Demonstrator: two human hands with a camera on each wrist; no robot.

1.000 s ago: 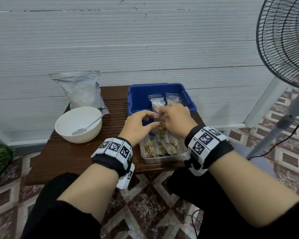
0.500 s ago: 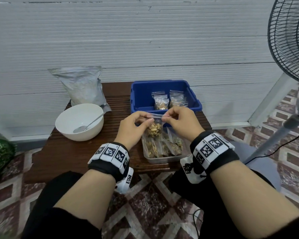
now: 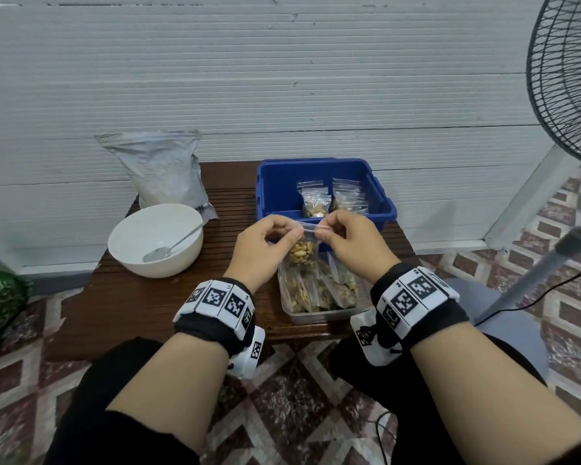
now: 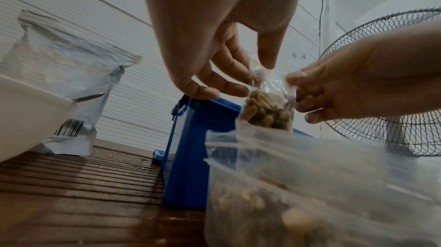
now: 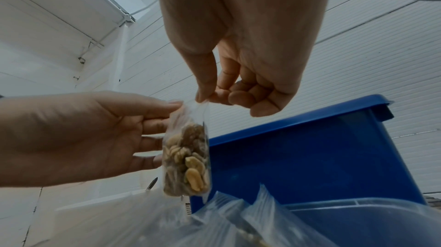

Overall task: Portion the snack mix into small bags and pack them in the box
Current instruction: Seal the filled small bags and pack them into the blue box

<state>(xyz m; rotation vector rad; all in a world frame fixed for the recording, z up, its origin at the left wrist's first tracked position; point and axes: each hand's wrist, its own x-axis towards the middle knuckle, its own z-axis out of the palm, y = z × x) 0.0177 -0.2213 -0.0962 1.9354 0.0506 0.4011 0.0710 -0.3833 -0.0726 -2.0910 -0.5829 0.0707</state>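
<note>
A small clear bag of snack mix point(image 3: 303, 251) point(image 4: 268, 107) point(image 5: 187, 155) hangs upright above the clear plastic tub point(image 3: 319, 315). My left hand point(image 3: 269, 241) point(image 4: 229, 74) pinches its top left corner and my right hand point(image 3: 344, 238) point(image 5: 229, 89) pinches its top right corner. The tub holds several more small filled bags point(image 3: 316, 288). Behind it stands the blue box point(image 3: 381, 214) point(image 5: 310, 153) with two filled bags point(image 3: 316, 198) upright inside.
A white bowl point(image 3: 156, 239) with a spoon point(image 3: 171, 248) sits at the left of the brown slatted table point(image 3: 141, 303). A big grey pouch point(image 3: 161, 169) leans on the wall behind it. A standing fan point(image 3: 567, 78) is at the right.
Both hands have lifted the small bag up out of the tub and spread its top between them.
</note>
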